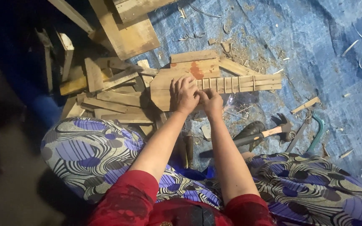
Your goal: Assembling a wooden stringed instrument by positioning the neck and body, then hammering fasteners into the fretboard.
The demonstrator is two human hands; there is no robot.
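I have both hands on a wooden guitar-shaped piece (214,81) that lies flat on the blue tarp (315,50) in front of my knees. Its long axis runs left to right across my view: the broad, angular body end sits to the left, against the heap of wood scraps (105,96), and the narrow neck points right, crossed by a row of short thin strips like frets, and ends well out over the tarp.

My left hand (184,95) rests on the body where it meets the neck, fingers curled down and pressed onto the wood. My right hand (211,101) is tucked just beside it, touching it, fingers bunched together at the near edge of the neck — it looks as if they pinch something small there, but I cannot tell what, since the knuckles hide it.

A reddish stain marks the board (195,68) lying just behind the body. To my right, near my knee, a hammer (269,132) with a pale handle and dark grip lies on the tarp, and beyond it a saw with a green frame (315,134). Shavings are scattered about — mostly behind the neck.
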